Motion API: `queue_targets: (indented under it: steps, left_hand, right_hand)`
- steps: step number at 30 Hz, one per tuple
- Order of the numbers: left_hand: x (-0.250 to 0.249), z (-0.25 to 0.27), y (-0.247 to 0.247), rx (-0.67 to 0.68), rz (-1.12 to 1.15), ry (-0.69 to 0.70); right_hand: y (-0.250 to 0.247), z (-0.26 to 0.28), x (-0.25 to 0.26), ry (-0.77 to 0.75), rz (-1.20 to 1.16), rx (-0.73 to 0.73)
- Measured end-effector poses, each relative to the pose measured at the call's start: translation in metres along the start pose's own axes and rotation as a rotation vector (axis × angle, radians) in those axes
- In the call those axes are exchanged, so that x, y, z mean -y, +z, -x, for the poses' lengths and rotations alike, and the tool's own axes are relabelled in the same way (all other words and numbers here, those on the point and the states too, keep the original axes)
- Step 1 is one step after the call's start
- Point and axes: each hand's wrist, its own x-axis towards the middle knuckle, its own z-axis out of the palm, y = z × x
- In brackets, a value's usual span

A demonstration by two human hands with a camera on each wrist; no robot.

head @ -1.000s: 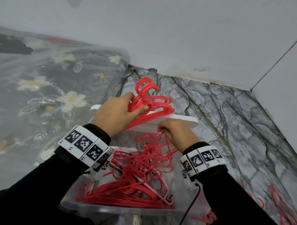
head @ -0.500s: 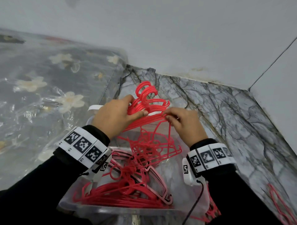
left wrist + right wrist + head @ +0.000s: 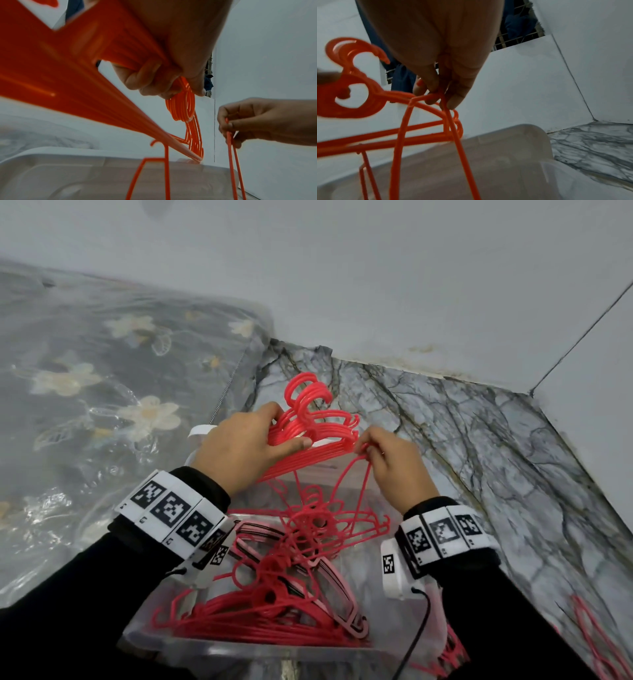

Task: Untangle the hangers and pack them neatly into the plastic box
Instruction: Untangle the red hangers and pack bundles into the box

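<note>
My left hand point(image 3: 250, 440) grips a neat bundle of red hangers point(image 3: 315, 433) near their hooks, held above the clear plastic box point(image 3: 239, 648). In the left wrist view the bundle point(image 3: 185, 108) fans out from the left hand point(image 3: 164, 75). My right hand point(image 3: 387, 460) pinches the corner of a single red hanger point(image 3: 359, 484) that hangs down into the tangle point(image 3: 308, 529) over the box. In the right wrist view the fingers point(image 3: 452, 94) pinch that hanger point(image 3: 436, 97) next to the bundle's end. More hangers point(image 3: 260, 621) lie flat in the box.
The box stands on a marbled floor point(image 3: 479, 440) in a corner of grey walls. A plastic-covered floral mattress point(image 3: 102, 392) lies on the left. Loose red hangers point(image 3: 596, 642) lie on the floor at the right and beside the box's near right corner. The white box lid point(image 3: 202, 433) leans behind.
My right hand has risen from the tangle to the bundle's right end, lifting one hanger by its corner. The left hand has kept the bundle nearly still.
</note>
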Motion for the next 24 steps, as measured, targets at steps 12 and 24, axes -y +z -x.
queue_targets:
  steps: [12, 24]
  left_hand:
    - [-0.005, 0.009, 0.013, 0.3, -0.04, 0.165]
    - [-0.005, 0.007, 0.014, 0.307, -0.058, 0.156]
  right_hand:
    - [-0.035, -0.004, 0.008, 0.006, -0.269, -0.246]
    - [-0.036, -0.003, 0.0, 0.071, -0.234, -0.153]
